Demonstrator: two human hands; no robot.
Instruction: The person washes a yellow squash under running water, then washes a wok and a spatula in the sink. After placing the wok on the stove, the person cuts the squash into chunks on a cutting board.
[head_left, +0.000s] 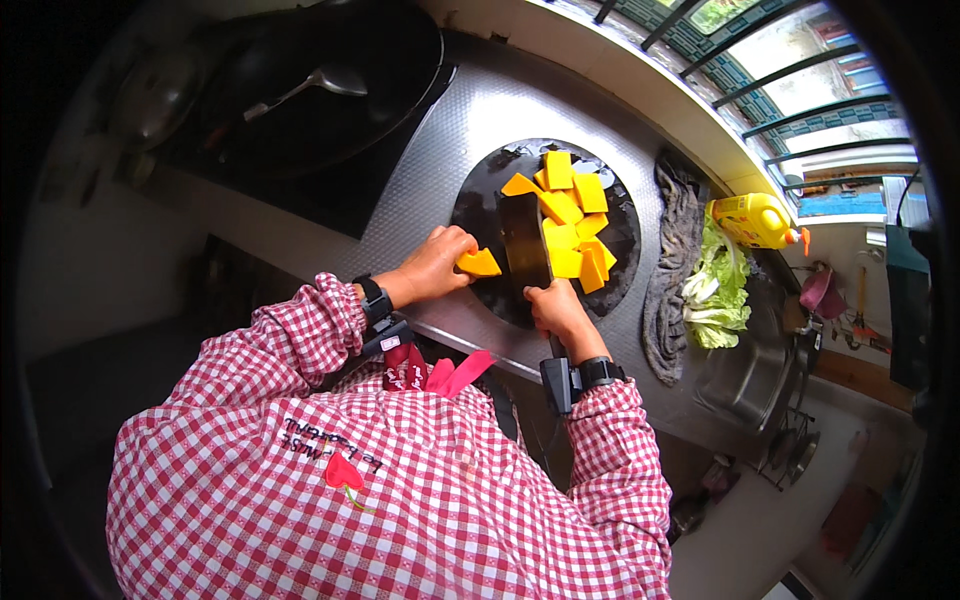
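My left hand (437, 264) grips an orange piece of pumpkin (480, 263) at the left part of a round dark cutting board (480, 214). In my right hand (556, 309) is the handle of a broad, dark-bladed cleaver (526, 236), its blade pointing away from me over the board. The held piece lies left of the blade, with a narrow gap between them. Right of the blade, several cut pumpkin chunks (561, 207) are heaped on the board, and some touch or sit close to the blade. The blade hides part of the board.
Beneath the board is a textured metal counter (420, 172). A large black wok (247, 82) with a metal spatula (337, 81) stands at the far left. To the right lie a grey cloth (666, 277), leafy greens (716, 300) and a yellow bottle (754, 220) beside a metal sink (750, 382).
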